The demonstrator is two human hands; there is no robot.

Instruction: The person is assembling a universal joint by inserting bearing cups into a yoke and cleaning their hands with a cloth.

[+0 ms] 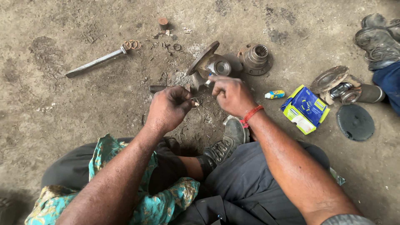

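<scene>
Steel bar (96, 62) lying far left on the dirt floor (54, 112), well apart from the work. Left hand (168, 109) fingers curled tight, pinching a small thin metal ring (196, 102), partly hidden, held just above the floor between both hands; judged light, stiff, easily dropped, best gripped at the rim. Right hand (232, 96) fingertips pressed together beside the ring, near the rusted flange hub (209, 64); yellow-and-blue box (305, 109) farther right.

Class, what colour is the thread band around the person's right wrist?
The thread band is red, seen in the head view.
</scene>
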